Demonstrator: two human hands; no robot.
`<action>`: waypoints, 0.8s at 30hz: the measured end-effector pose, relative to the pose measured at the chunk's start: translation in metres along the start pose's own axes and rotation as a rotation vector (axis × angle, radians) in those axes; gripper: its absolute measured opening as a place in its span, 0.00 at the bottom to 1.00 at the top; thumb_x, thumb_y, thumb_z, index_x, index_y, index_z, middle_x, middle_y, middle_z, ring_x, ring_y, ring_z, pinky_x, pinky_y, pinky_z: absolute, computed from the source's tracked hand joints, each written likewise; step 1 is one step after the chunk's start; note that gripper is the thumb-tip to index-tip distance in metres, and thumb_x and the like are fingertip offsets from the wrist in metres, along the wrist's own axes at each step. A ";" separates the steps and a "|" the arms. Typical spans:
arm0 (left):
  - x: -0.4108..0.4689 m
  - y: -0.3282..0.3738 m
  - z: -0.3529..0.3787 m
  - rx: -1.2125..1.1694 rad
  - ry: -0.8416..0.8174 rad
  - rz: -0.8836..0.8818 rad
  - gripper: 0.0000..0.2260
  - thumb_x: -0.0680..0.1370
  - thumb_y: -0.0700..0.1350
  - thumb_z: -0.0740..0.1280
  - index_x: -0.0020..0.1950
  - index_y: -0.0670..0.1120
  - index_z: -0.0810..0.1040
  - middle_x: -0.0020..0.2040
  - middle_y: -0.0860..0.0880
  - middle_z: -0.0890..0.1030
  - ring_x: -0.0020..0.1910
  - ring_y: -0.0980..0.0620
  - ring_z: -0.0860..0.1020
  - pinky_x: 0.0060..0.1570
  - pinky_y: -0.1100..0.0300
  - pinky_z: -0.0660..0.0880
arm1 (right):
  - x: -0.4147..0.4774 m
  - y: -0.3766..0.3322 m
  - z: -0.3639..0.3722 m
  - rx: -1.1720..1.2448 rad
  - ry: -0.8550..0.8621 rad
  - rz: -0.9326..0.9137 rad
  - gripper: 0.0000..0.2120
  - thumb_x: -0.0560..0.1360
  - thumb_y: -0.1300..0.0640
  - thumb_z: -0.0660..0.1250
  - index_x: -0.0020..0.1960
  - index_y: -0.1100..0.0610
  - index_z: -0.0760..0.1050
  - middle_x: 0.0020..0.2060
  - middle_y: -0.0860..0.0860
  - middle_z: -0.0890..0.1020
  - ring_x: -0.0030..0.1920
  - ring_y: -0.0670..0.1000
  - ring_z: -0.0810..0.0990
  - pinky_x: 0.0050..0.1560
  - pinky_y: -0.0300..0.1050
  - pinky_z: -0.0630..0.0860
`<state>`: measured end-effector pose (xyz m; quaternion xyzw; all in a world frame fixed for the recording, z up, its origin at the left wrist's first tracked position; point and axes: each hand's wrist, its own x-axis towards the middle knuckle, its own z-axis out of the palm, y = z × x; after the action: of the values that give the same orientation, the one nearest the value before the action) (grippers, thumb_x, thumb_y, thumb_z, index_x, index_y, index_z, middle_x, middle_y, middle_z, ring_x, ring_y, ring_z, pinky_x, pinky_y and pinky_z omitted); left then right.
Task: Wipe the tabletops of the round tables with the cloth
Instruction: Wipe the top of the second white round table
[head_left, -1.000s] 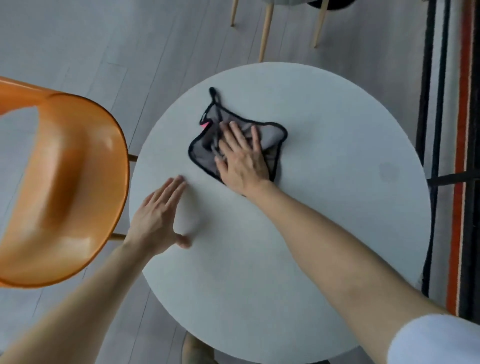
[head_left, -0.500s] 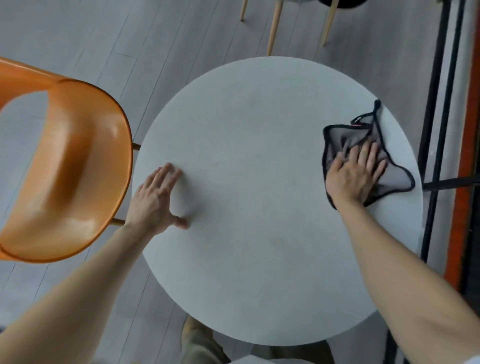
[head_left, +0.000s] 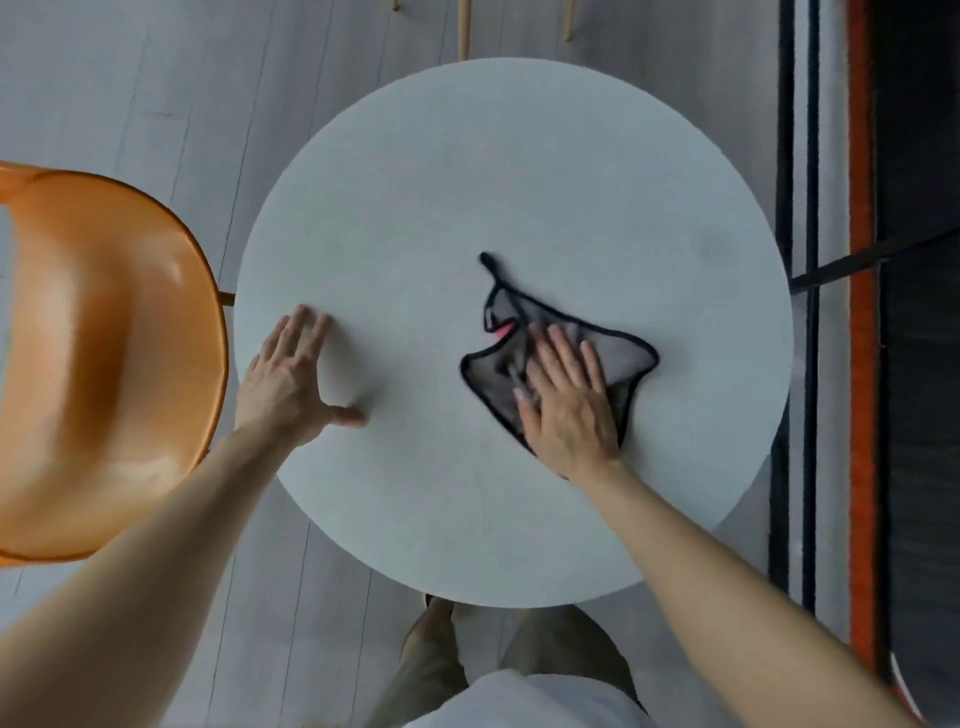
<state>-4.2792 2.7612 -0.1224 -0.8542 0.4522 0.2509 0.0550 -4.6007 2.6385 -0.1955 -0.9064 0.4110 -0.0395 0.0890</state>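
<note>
Looking straight down at a round white table (head_left: 519, 171), a person is leaning over it from the near side with both bare forearms reaching onto the top. Their right hand (head_left: 566, 402) is pressing flat on a grey cloth (head_left: 626, 356) edged in black, with the fingers straight and slightly spread and the palm covering the cloth's near part. The cloth is lying just right of the table's centre, bunched into a rough triangle. A thin black loop (head_left: 488, 262) is trailing from it toward the table's centre, and a small pink tag (head_left: 503, 331) is showing beside the fingertips.

Their left hand (head_left: 288, 379) is resting flat near the table's left edge, fingers straight and close together, thumb stretched out sideways, holding nothing.

An orange plastic chair (head_left: 104, 364) is standing just left of the table, its shell close to the rim. Pale wooden chair legs (head_left: 463, 31) are showing beyond the table's far edge. A rug (head_left: 860, 364) striped in orange, black and white is running along the table's right side. Grey plank floor (head_left: 156, 104) is lying around the table, and the person's olive trousers (head_left: 436, 670) are showing at its near edge.
</note>
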 end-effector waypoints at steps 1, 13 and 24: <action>0.002 0.001 -0.001 0.004 0.000 0.004 0.70 0.57 0.68 0.83 0.87 0.55 0.44 0.87 0.52 0.43 0.86 0.48 0.45 0.83 0.42 0.54 | -0.011 0.035 -0.005 -0.044 0.023 0.161 0.27 0.89 0.46 0.56 0.81 0.60 0.71 0.87 0.54 0.61 0.88 0.55 0.56 0.84 0.66 0.57; -0.027 -0.014 0.031 -0.011 0.225 0.084 0.41 0.68 0.63 0.82 0.75 0.49 0.72 0.71 0.44 0.73 0.71 0.41 0.71 0.69 0.42 0.74 | -0.056 -0.137 0.023 0.013 -0.126 0.135 0.31 0.87 0.40 0.56 0.83 0.58 0.69 0.89 0.56 0.52 0.89 0.56 0.46 0.84 0.72 0.49; -0.091 0.019 0.072 -0.314 -0.050 0.152 0.25 0.75 0.74 0.63 0.52 0.55 0.84 0.44 0.54 0.84 0.48 0.50 0.79 0.47 0.51 0.78 | -0.110 -0.102 -0.006 0.091 -0.320 -0.128 0.43 0.79 0.34 0.65 0.88 0.51 0.60 0.89 0.52 0.53 0.89 0.52 0.49 0.87 0.60 0.55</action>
<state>-4.3640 2.8411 -0.1393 -0.8092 0.4690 0.3429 -0.0872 -4.5985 2.7861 -0.1699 -0.9204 0.3309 0.0810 0.1916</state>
